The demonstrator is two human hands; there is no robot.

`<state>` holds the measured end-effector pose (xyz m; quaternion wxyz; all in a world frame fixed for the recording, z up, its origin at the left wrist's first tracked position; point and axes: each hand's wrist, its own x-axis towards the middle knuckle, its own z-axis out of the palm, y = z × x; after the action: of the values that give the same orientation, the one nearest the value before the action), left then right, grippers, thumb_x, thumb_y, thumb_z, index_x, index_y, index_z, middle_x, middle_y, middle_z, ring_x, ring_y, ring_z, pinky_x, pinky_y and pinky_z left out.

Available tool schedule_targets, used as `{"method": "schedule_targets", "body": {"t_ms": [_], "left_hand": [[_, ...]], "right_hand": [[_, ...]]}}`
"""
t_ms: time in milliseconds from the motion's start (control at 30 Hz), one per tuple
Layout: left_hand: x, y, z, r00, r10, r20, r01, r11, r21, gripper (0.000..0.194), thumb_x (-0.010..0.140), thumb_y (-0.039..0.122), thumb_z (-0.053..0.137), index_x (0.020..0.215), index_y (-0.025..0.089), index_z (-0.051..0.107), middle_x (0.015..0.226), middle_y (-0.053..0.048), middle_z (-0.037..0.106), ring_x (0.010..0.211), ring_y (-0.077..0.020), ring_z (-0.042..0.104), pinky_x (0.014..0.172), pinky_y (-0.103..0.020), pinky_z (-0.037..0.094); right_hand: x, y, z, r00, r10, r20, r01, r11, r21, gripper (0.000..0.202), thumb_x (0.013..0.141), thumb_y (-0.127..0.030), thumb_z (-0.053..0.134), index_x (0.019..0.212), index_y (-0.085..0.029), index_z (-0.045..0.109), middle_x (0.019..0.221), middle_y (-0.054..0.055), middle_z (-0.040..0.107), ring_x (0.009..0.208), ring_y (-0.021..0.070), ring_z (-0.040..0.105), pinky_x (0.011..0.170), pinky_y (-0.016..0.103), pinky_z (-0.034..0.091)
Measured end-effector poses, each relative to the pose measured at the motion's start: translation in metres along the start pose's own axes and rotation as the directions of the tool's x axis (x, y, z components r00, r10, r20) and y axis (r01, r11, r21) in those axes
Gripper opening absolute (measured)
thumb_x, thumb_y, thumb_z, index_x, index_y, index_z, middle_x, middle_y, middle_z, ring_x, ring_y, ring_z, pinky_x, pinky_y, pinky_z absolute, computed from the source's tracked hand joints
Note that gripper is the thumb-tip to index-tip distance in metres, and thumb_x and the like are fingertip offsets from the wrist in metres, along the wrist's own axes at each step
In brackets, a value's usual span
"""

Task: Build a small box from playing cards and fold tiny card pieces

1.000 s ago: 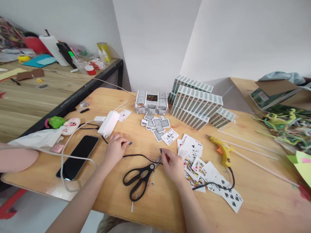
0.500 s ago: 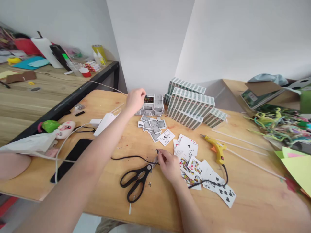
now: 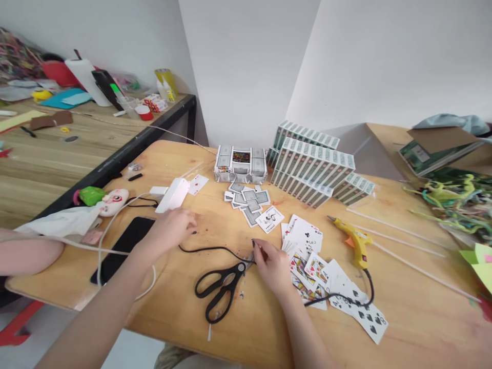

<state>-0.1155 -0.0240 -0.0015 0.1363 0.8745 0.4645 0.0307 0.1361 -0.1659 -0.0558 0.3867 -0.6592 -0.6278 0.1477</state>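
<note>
My left hand (image 3: 173, 227) hovers over the left middle of the table, fingers loosely bent and slightly apart, with nothing visible in them. Just behind it lie a white folded paper piece (image 3: 173, 195) and an ace of diamonds (image 3: 199, 184). My right hand (image 3: 272, 265) rests at the tips of black-handled scissors (image 3: 221, 287), its fingers curled together; whatever they hold, if anything, is hidden. A small case covered in playing cards (image 3: 241, 165) stands at the back. Face-down cards (image 3: 248, 199) and a joker (image 3: 270, 219) lie before it. Face-up cards (image 3: 303, 238) spread beside my right hand.
Stacked card boxes (image 3: 315, 164) stand at the back right. A yellow glue gun (image 3: 355, 241) lies with its black cord crossing the cards. Thin white sticks (image 3: 403, 264) lie beyond it. At left are a black phone (image 3: 128, 246), a white cable (image 3: 109, 225) and a doll-like head (image 3: 114, 201).
My left hand has drawn back from the card-covered case toward me and to the left, uncovering the case and the ace of diamonds. My right hand stays by the scissors. The view has shifted slightly left.
</note>
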Motion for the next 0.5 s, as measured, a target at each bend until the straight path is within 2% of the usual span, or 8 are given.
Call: {"method": "schedule_targets", "body": {"t_ms": [100,200,367,500], "left_hand": [[-0.015,-0.002,0.016,0.998,0.024,-0.059,-0.022,0.999,0.034,0.017,0.073,0.019,0.053,0.071,0.023,0.069,0.088,-0.006,0.069,0.085,-0.0246,0.060,0.079,-0.039,0.042],[-0.018,0.000,0.020,0.993,0.027,-0.114,-0.020,0.998,0.061,0.020,0.076,0.018,0.050,0.068,0.022,0.068,0.080,-0.006,0.067,0.082,-0.0245,0.059,0.079,-0.039,0.040],[-0.019,0.007,0.020,0.993,0.070,-0.097,-0.049,0.978,0.203,0.022,0.079,0.014,0.044,0.070,0.019,0.064,0.084,-0.008,0.064,0.087,-0.0256,0.055,0.078,-0.039,0.038],[-0.018,0.005,0.023,0.991,0.095,-0.095,-0.081,0.986,0.145,0.021,0.076,0.010,0.044,0.069,0.019,0.062,0.085,-0.009,0.063,0.088,-0.0265,0.055,0.077,-0.039,0.039]], "right_hand": [[0.000,0.001,0.000,1.000,0.011,0.000,-0.011,1.000,-0.008,0.028,0.088,-0.028,0.041,0.092,-0.016,0.067,0.066,0.004,0.068,0.052,0.0124,0.061,0.052,0.021,0.043],[0.001,0.002,-0.001,1.000,0.016,0.002,-0.016,1.000,-0.008,0.028,0.088,-0.028,0.041,0.092,-0.017,0.067,0.067,0.005,0.068,0.052,0.0126,0.061,0.052,0.021,0.043],[0.001,0.000,-0.002,1.000,0.029,-0.005,-0.029,1.000,-0.001,0.027,0.087,-0.026,0.042,0.092,-0.017,0.067,0.064,0.003,0.067,0.051,0.0122,0.059,0.051,0.021,0.041],[0.001,0.001,-0.002,1.000,0.025,-0.004,-0.025,1.000,0.002,0.027,0.087,-0.027,0.042,0.091,-0.017,0.067,0.064,0.003,0.066,0.052,0.0122,0.059,0.051,0.021,0.041]]}}
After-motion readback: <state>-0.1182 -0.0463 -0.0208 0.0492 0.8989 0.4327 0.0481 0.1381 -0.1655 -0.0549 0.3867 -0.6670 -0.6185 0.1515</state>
